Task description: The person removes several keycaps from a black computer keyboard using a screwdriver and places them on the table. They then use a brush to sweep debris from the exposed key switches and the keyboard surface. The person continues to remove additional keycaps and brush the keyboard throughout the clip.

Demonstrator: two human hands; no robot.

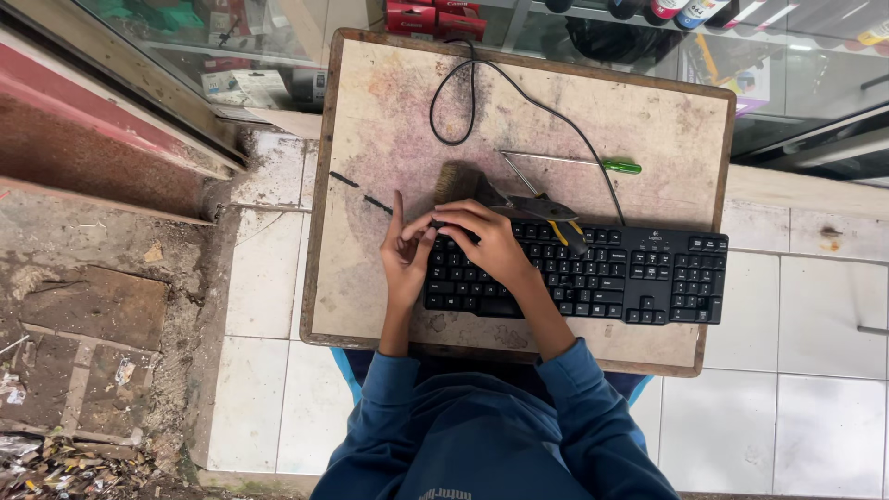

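Both hands (454, 243) on keyboard (593, 273); pliers (546, 211), perhaps a brush (457, 182), behind.

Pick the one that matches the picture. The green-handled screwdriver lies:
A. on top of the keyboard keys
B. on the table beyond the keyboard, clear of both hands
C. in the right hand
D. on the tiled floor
B: the screwdriver rests on the bare table above the keyboard, while both the left hand and right hand are at the keyboard's left end.
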